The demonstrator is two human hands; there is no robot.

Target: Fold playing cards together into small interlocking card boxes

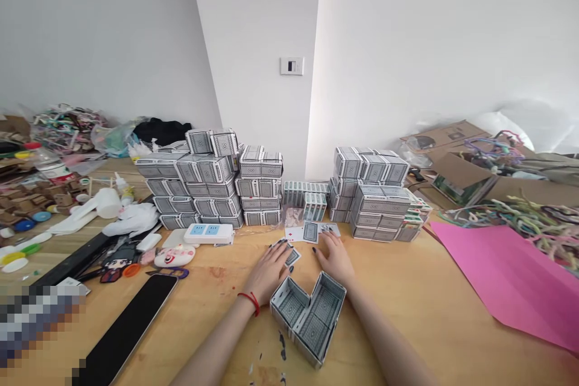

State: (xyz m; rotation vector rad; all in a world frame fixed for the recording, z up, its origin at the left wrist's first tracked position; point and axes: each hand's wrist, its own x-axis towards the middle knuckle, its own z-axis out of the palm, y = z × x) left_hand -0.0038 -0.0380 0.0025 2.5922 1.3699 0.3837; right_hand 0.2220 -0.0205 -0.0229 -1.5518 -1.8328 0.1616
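My left hand (274, 264) lies with its fingers stretched over a face-down playing card (293, 258) on the table. A red cord circles that wrist. My right hand (335, 257) reaches forward, fingers apart, its fingertips on a face-up card (332, 228) and partly hiding it. Between and beyond the hands are another face-down card (310, 232) and a face-up card (294, 234) with red marks. Close to me, between my forearms, stands an open-topped, L-shaped box folded from cards (316, 321). Neither hand touches its inside.
Stacked card blocks rise at back left (212, 187) and back right (380, 211), with small card packs (315, 206) between. A power strip (208, 233), a dark phone-like slab (131, 325) and clutter lie left. Pink paper (511, 277) and a pile of cords (534, 211) lie right.
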